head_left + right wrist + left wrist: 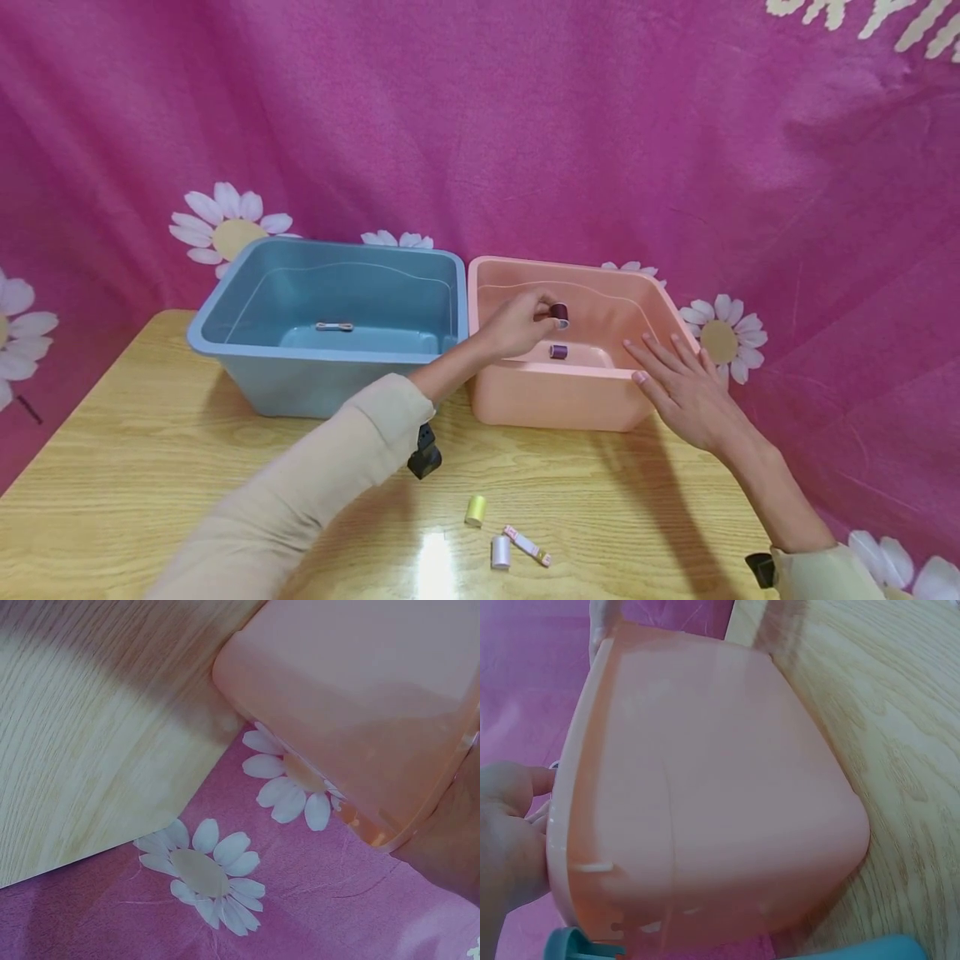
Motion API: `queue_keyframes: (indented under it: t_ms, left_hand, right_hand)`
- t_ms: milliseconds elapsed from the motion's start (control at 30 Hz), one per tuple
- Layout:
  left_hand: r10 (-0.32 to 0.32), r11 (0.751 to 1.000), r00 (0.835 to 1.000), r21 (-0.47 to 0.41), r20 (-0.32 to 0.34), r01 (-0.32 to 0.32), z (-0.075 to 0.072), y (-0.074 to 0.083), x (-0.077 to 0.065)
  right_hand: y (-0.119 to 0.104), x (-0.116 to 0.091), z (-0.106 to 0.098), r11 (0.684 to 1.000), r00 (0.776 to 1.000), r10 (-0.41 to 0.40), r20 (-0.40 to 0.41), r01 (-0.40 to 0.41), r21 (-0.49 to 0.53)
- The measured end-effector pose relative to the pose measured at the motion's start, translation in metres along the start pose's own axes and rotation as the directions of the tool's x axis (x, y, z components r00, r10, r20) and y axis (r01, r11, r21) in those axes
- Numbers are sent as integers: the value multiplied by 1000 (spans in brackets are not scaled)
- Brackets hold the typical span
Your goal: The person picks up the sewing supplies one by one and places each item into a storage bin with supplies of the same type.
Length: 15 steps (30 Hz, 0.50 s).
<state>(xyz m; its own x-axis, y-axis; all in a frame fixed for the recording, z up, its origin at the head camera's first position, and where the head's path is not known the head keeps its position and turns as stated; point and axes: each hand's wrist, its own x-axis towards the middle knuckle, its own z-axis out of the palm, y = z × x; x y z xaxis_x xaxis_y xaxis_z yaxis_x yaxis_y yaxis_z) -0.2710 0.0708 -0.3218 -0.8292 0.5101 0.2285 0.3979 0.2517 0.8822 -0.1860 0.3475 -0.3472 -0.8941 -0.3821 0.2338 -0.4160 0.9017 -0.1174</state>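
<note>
My left hand (pixel 520 323) reaches over the pink bin (pixel 555 400) and pinches a dark maroon thread spool (pixel 559 313) between thumb and fingers. Below it, a purple thread spool (pixel 558 352) lies on the bin's floor. In the left wrist view, the bin's outer wall (pixel 720 772) hides most of the left fingers and the held spool. My right hand (pixel 686 396) rests with spread, straight fingers on the bin's right front corner. Only part of that hand (pixel 450 840) shows at the rim in the right wrist view.
Left of the pink bin stands a blue bin (pixel 300 379) with a small tied cord bundle (pixel 333 327) inside. Nearer on the wooden table (pixel 120 467) are a yellow spool (pixel 476 510), a pale lilac spool (pixel 500 552) and a small pink-and-white strip (pixel 527 546). A magenta cloth (pixel 480 125) hangs behind.
</note>
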Motion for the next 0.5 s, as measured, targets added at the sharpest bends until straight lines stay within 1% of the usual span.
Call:
queue_keyframes:
  t_ms: [133,333,500]
  left_hand:
    - [-22,1000,1000,-20,0,22,0,-4,3]
    - [-53,998,999,-36,12,53,-1,-4,8]
    - [-82,997,996,-7,30,82,0,-7,15]
  right_hand:
    - [0,0,-1,1000,1000,6,8,-6,5]
    - [-1,1,-2,1000,1000,8,11,-8,5]
    - [-1,1,-2,1000,1000,6,12,-6,-3]
